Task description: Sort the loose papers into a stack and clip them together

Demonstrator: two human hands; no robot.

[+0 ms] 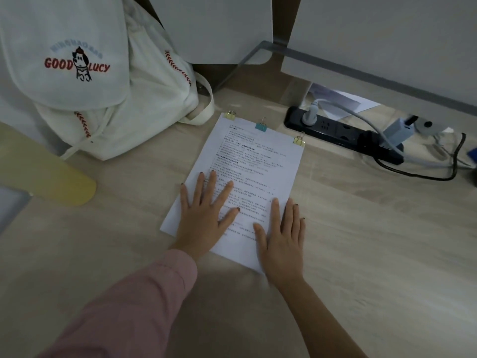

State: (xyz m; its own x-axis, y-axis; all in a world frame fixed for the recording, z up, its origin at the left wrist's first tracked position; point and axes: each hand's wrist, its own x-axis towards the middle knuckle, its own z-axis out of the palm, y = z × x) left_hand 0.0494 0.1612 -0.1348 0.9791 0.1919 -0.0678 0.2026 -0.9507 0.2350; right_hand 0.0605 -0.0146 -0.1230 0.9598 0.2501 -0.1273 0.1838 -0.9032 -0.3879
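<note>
A stack of printed white papers [247,161] lies squared up on the wooden desk, tilted a little clockwise. Along its top edge sit three binder clips: a yellow clip [230,115] at the left corner, a teal clip [261,126] in the middle and another yellow clip [299,140] at the right corner. My left hand [204,215] rests flat on the lower left of the stack, fingers spread. Flat on the lower right corner lies my right hand [281,239], fingers apart. Neither hand holds anything.
A white cloth backpack [108,94] with a "GOOD LUCY" print stands at the back left, touching the stack's top corner region. A black power strip [340,135] with plugs and cables lies at the back right. A yellow curved board [51,174] sits at the left edge.
</note>
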